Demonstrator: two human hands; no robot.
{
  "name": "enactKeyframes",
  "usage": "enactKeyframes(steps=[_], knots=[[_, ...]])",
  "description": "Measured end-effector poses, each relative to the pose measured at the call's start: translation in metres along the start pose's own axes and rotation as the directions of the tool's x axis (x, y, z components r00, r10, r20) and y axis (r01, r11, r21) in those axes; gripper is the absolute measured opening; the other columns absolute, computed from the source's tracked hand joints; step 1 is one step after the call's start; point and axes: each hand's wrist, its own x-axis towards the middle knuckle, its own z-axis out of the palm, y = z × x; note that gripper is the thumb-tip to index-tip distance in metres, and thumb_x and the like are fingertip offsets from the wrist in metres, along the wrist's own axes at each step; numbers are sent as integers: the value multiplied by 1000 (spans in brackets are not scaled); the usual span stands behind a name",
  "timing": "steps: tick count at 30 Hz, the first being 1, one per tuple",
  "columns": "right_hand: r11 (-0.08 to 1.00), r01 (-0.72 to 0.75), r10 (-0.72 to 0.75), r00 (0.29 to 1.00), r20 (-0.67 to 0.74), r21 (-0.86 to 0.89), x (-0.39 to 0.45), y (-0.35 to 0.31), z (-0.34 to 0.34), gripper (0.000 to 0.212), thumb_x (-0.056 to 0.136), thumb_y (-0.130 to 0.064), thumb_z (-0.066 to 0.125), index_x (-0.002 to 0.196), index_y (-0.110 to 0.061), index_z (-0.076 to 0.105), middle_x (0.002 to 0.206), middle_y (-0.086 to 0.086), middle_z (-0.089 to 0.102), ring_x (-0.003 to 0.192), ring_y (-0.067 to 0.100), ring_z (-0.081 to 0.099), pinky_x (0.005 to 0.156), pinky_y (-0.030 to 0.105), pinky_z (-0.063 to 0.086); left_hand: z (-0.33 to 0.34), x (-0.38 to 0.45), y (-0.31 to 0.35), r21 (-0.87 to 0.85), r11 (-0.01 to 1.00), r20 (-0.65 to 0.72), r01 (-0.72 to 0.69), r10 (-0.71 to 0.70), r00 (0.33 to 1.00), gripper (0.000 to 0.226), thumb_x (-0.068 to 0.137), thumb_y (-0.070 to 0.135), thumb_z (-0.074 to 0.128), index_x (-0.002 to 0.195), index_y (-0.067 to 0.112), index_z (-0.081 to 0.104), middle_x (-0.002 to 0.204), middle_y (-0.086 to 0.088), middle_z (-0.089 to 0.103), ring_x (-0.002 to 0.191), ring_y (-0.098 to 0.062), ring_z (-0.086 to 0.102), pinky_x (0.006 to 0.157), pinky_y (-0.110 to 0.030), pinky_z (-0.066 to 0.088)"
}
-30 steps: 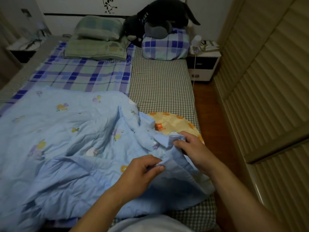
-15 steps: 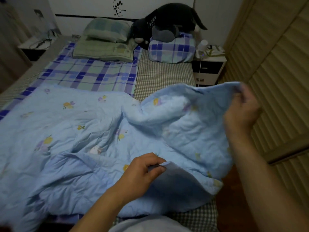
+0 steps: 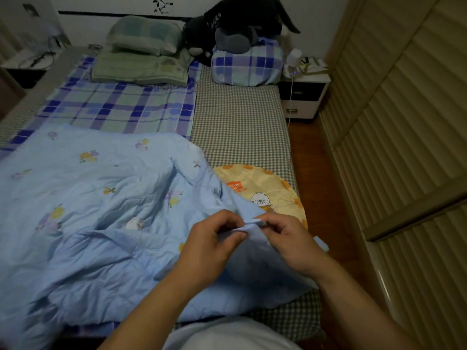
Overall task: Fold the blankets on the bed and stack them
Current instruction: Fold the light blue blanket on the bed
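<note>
We are seeing an orange label with white lettering on the round yellow cushion (image 3: 275,188), but we are making out only something like "foodie", and the smaller line under it is staying illegible. We are noticing white lettering on the black plush toy (image 3: 242,18), which is blurring beyond reading.

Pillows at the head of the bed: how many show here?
3: a green pillow atop a flatter green one on the left, and a blue plaid pillow on the right under the black plush toy. More may be hidden.
</note>
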Motion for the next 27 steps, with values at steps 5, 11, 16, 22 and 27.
enactKeyframes(steps=[5, 11, 16, 22, 27], knots=[[1000, 5, -5, 1000, 26, -26, -5, -4, 1, 32, 99, -6, 55, 110, -28, 75, 92, -1, 75, 80, 13, 65, 72, 30, 49, 0, -1, 4, 21, 999, 4, 38, -38, 999, 29, 84, 13, 77, 102, 32, 64, 76, 9, 64, 75, -11, 63, 69, -15, 47], [998, 60, -58, 997, 55, -36, -7, -9, -1, 31, 99, -4, 54, 117, -22, 73, 110, -1, 74, 108, 22, 67, 96, 48, 52, -1, 0, 4, 71, 990, 30, 122, -124, 992, 20, 85, 25, 77, 101, 35, 71, 82, 11, 71, 79, -7, 67, 73, -26, 54], [995, 81, -81, 997, 9, -61, -12, -15, -3, 34, 98, -12, 59, 91, -41, 76, 81, 5, 71, 74, 15, 61, 66, 32, 48, -1, -3, 14, 81, 991, -59, 108, -104, 993, 10, 87, 28, 75, 80, 26, 68, 72, 7, 69, 69, -11, 64, 62, -29, 51], [960, 157, -158, 987, 13, -231, -15, -16, -11, 26, 98, -10, 56, 103, -26, 76, 71, 8, 65, 60, 20, 55, 55, 34, 42, -4, 0, 23, 126, 991, 9, 38, -40, 999, 5, 87, 26, 75, 86, 30, 72, 76, 11, 71, 75, -8, 67, 64, -19, 51], [950, 227, -224, 974, 41, -216, -12, -29, -6, 28, 97, -15, 59, 114, -35, 69, 88, -5, 69, 82, 14, 64, 71, 33, 53, -15, 5, 31, 272, 939, -90, -210, 242, 966, 20, 91, 18, 70, 94, 37, 66, 88, 28, 66, 86, 8, 64, 76, -5, 43]])
